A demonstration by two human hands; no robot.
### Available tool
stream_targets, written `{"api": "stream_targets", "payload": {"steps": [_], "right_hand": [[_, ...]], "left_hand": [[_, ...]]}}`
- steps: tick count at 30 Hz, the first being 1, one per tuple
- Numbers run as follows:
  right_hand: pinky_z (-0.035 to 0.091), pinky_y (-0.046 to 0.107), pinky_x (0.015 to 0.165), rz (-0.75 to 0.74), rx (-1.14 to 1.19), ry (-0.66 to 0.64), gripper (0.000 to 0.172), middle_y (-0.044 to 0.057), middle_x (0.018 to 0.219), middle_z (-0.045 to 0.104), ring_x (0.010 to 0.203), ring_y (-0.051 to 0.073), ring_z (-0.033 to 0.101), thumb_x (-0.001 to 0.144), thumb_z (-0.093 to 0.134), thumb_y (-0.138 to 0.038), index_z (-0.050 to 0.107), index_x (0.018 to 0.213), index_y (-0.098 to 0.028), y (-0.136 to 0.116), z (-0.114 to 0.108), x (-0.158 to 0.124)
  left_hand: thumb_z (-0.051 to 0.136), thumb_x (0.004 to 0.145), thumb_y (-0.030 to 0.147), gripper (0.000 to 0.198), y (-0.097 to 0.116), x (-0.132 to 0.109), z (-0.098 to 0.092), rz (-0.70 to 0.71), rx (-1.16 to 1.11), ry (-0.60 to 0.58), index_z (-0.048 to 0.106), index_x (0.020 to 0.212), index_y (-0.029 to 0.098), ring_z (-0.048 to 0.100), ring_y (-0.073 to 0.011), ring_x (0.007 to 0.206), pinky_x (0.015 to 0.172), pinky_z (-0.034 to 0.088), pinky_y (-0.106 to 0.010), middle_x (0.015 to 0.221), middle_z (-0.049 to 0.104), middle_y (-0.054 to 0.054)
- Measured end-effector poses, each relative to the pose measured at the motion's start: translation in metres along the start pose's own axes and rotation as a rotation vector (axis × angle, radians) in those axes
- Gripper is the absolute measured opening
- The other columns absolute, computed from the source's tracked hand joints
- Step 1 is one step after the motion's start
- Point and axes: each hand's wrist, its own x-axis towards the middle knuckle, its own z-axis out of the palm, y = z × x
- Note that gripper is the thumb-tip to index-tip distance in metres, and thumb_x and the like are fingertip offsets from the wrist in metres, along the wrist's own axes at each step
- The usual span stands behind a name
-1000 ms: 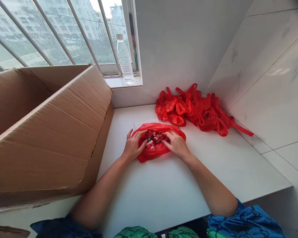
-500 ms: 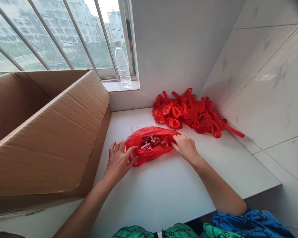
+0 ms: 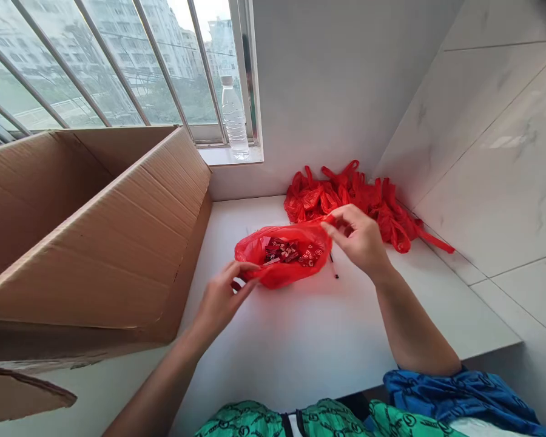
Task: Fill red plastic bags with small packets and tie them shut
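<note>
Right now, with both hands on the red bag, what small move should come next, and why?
Probably draw the two pinched ends together above the candies. The left hand pinches the left end of the red bag, the right hand holds its right handle raised, and the mouth gapes open.

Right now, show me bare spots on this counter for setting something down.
Bare: the counter between the red plastic bag and the near edge, and the strip right of that bag, before the tiled wall. Crowded: back corner, the pile of red bags; left, the cardboard box.
</note>
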Motion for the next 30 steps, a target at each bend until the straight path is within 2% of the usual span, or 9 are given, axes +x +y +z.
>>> {"api": "stream_targets", "payload": {"steps": [3, 8, 12, 15, 19, 21, 24, 28, 30], "right_hand": [[0.048, 0.027, 0.067, -0.027, 0.272, 0.197, 0.013, 0.002, 0.108, 0.065, 0.085, 0.015, 0.062, 0.086, 0.07, -0.035, 0.064, 0.087, -0.023, -0.005, -0.004, 0.022], [0.051, 0.03, 0.087, 0.057, 0.857, 0.294, 0.016, 0.0, 0.106, 0.068, 0.098, 0.014, 0.064, 0.086, 0.069, -0.039, 0.062, 0.087, -0.025, -0.007, 0.013, 0.055], [0.051, 0.035, 0.096, 0.083, 1.108, 0.357, 0.017, -0.001, 0.1, 0.068, 0.1, 0.016, 0.065, 0.084, 0.069, -0.04, 0.061, 0.089, -0.026, -0.012, 0.031, 0.069], [0.05, 0.037, 0.1, 0.028, 1.071, 0.294, 0.023, 0.002, 0.113, 0.066, 0.107, 0.017, 0.064, 0.084, 0.069, -0.041, 0.06, 0.101, -0.027, -0.018, 0.037, 0.07], [0.054, 0.037, 0.092, -0.022, 0.79, 0.045, 0.044, 0.004, 0.132, 0.056, 0.101, 0.018, 0.063, 0.085, 0.068, -0.047, 0.053, 0.123, -0.031, -0.035, 0.044, 0.058], [0.055, 0.035, 0.085, -0.039, 0.611, -0.056, 0.053, 0.005, 0.133, 0.052, 0.094, 0.016, 0.062, 0.083, 0.072, -0.048, 0.051, 0.129, -0.033, -0.045, 0.05, 0.05], [0.054, 0.033, 0.08, -0.093, 0.364, -0.108, 0.059, 0.006, 0.129, 0.048, 0.099, 0.019, 0.059, 0.077, 0.079, -0.046, 0.054, 0.13, -0.034, -0.057, 0.062, 0.039], [0.053, 0.031, 0.077, -0.127, 0.285, -0.13, 0.033, 0.004, 0.112, 0.052, 0.094, 0.018, 0.059, 0.083, 0.073, -0.043, 0.063, 0.11, -0.027, -0.057, 0.071, 0.036], [0.052, 0.031, 0.081, -0.099, 0.385, -0.114, 0.022, 0.003, 0.104, 0.056, 0.093, 0.017, 0.06, 0.091, 0.064, -0.043, 0.065, 0.101, -0.024, -0.05, 0.072, 0.039]], "left_hand": [[0.068, 0.087, 0.036, 0.017, 0.027, 0.027, -0.022, 0.108, -0.067, 0.237, 0.066, 0.097, 0.022, 0.062, -0.013, 0.079, 0.063, 0.051, -0.023, 0.096, 0.065, -0.002], [0.065, 0.085, 0.019, 0.023, 0.067, 0.08, -0.049, 0.34, 0.096, 0.668, 0.065, 0.108, 0.023, 0.061, -0.0127, 0.083, 0.063, 0.05, -0.023, 0.1, 0.066, -0.003], [0.063, 0.088, 0.018, 0.03, 0.074, 0.106, -0.059, 0.356, 0.079, 0.795, 0.065, 0.116, 0.027, 0.063, -0.0142, 0.087, 0.064, 0.05, -0.026, 0.101, 0.068, -0.001], [0.064, 0.09, 0.033, 0.02, 0.065, 0.115, -0.061, 0.246, 0.005, 0.729, 0.069, 0.108, 0.026, 0.059, -0.0114, 0.074, 0.057, 0.046, -0.023, 0.095, 0.068, 0.002], [0.07, 0.084, 0.043, 0.031, 0.058, 0.113, -0.058, 0.117, -0.237, 0.459, 0.07, 0.108, 0.023, 0.055, -0.0084, 0.061, 0.046, 0.042, -0.018, 0.085, 0.066, 0.0], [0.073, 0.082, 0.04, 0.03, 0.063, 0.105, -0.054, 0.127, -0.359, 0.355, 0.07, 0.107, 0.024, 0.057, -0.0085, 0.06, 0.045, 0.044, -0.018, 0.081, 0.063, 0.001], [0.076, 0.08, 0.031, 0.027, 0.076, 0.091, -0.047, 0.236, -0.389, 0.236, 0.07, 0.106, 0.026, 0.062, -0.0108, 0.067, 0.055, 0.053, -0.019, 0.083, 0.063, 0.0], [0.07, 0.086, 0.027, 0.029, 0.084, 0.084, -0.036, 0.363, -0.388, -0.04, 0.065, 0.114, 0.024, 0.067, -0.0197, 0.1, 0.086, 0.059, -0.032, 0.108, 0.069, -0.006], [0.067, 0.089, 0.028, 0.029, 0.08, 0.089, -0.028, 0.399, -0.42, 0.016, 0.062, 0.117, 0.023, 0.063, -0.0222, 0.113, 0.098, 0.054, -0.038, 0.121, 0.065, -0.008]]}}
